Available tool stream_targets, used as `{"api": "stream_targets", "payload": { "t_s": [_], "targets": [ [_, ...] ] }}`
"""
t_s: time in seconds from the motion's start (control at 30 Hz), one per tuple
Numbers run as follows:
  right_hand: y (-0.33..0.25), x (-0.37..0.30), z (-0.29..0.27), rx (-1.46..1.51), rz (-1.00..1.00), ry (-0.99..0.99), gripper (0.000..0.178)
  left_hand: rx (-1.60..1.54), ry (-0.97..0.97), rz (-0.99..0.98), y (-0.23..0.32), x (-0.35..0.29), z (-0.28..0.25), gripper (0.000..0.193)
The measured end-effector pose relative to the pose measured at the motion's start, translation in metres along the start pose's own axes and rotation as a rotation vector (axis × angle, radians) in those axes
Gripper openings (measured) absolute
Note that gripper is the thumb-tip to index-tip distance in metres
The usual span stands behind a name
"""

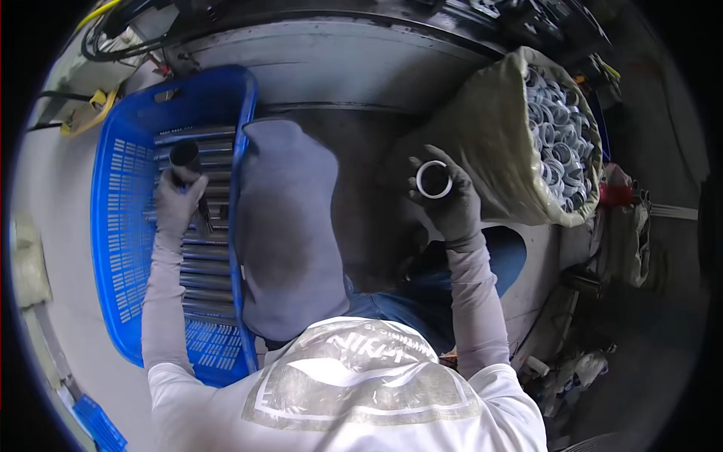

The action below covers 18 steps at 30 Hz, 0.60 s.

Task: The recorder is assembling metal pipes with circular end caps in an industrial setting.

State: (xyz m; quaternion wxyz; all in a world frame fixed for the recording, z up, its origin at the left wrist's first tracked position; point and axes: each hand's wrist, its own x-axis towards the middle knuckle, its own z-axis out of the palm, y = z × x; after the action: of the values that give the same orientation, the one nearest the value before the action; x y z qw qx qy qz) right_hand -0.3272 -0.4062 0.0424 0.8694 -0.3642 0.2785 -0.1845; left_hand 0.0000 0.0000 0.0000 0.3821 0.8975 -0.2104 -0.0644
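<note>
My grey-gloved left hand (178,207) is closed around a dark, round, hollow tube (184,153), over the blue plastic basket (239,248). The tube's open end points away from my body and up; blur keeps me from telling where its lower end sits. My grey-gloved right hand (461,207) curls its fingers around a pale, narrow-rimmed ring (434,196), its opening turned up toward my face. The ring lies to the right of the tube, well apart, with a smooth grey cover (290,218) between them. My left hand is nearer the dark, slender metal-looking pipes (207,269), whose long axes run left to right; my right is nearer the pale woven sack (482,143) of grey rings (556,143).
</note>
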Motion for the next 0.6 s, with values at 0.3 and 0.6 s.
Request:
{"api": "stream_targets", "payload": {
  "t_s": [0.3, 0.6],
  "targets": [
    [-0.014, -0.035, 0.021, -0.458, -0.336, 0.044, 0.044, 0.447, -0.245, 0.902, 0.310, -0.079, 0.085, 0.061],
    [0.000, -0.034, 0.007, -0.782, -0.721, 0.083, 0.028, 0.521, -0.445, 0.811, 0.320, -0.082, 0.132, 0.063]
  ]
}}
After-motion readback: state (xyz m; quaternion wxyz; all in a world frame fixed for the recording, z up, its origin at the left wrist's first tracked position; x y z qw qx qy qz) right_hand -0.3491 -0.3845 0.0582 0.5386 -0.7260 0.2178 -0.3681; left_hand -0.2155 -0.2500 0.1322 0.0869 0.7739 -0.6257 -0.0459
